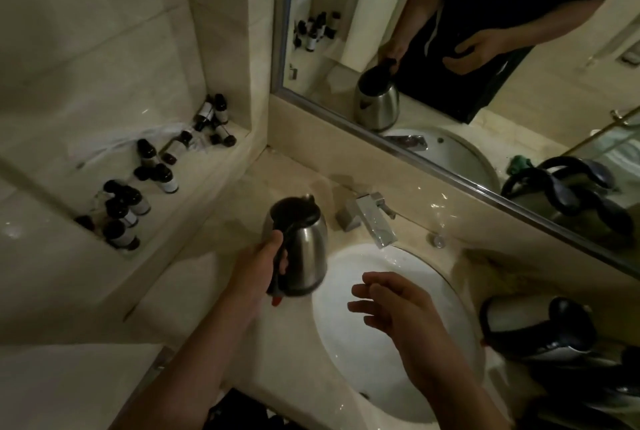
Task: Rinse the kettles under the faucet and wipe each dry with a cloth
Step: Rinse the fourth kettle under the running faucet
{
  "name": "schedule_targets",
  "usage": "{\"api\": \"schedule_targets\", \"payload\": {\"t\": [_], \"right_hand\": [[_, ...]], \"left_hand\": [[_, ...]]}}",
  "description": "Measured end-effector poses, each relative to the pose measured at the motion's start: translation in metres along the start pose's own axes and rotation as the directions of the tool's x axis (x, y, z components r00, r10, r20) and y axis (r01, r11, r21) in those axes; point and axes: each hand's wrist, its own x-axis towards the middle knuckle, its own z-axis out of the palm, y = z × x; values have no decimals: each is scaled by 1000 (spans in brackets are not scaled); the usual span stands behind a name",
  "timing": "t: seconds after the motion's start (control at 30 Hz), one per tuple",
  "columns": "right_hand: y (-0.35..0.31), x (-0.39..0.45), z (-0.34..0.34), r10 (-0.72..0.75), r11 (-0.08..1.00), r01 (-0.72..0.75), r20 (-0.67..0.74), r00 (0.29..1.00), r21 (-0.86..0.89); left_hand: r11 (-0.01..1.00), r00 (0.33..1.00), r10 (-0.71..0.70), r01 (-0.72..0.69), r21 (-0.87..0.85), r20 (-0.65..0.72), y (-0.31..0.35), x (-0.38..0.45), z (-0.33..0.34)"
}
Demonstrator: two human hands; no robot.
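One kettle (304, 242) gripped by left hand (258, 265), right hand (391, 308) beside it, fingers loose, empty

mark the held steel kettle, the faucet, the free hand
Stainless steel kettle with black handle (310, 249), head view, on its steel side.
Square chrome faucet (375, 223), head view, on the spout.
Right hand (394, 308), head view, on the palm.

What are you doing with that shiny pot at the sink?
It is a steel kettle. The left hand grips its black handle and holds it over the counter beside the white sink, left of the faucet. The right hand hovers open above the basin, holding nothing. More kettles wait on the right.
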Motion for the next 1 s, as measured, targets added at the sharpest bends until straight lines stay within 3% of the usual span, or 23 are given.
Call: {"api": "schedule_targets", "payload": {"t": [0.17,0.23,0.33,0.4,0.5,0.63,0.7,0.9,1.0], "right_hand": [[-4,20,-25,18,999,-18,-2,1000,-44],[-14,41,-37,-27,998,24,-67,997,-51],[-28,95,-36,-125,984,95,-202,971,-151],[-27,149,-30,-173,954,104,-233,957,-282],[-6,238,-29,-121,913,35,-187,975,-406],[-9,278,-30,60,913,-92,-93,994,-398],[-16,293,-43,67,899,-91,-71,995,-429],[0,285,-56,30,999,-34,-109,994,-35],[42,246,-65,79,993,-59,-216,973,98]], "left_hand": [[991,961,-56,87,-104,271,-24,-11,13],[977,960,-84,132,-165,267,-29,-12,19],[982,956,-36,87,-167,290,-38,-4,20],[999,943,-36,38,-2,330,-49,10,24],[961,959,-54,-26,276,277,-65,35,37],[853,934,-50,-144,502,352,-79,58,59],[785,928,-34,-205,584,372,-81,67,65],[660,829,3,-422,621,559,-89,86,74],[694,854,30,-392,604,520,-96,93,77]]}}
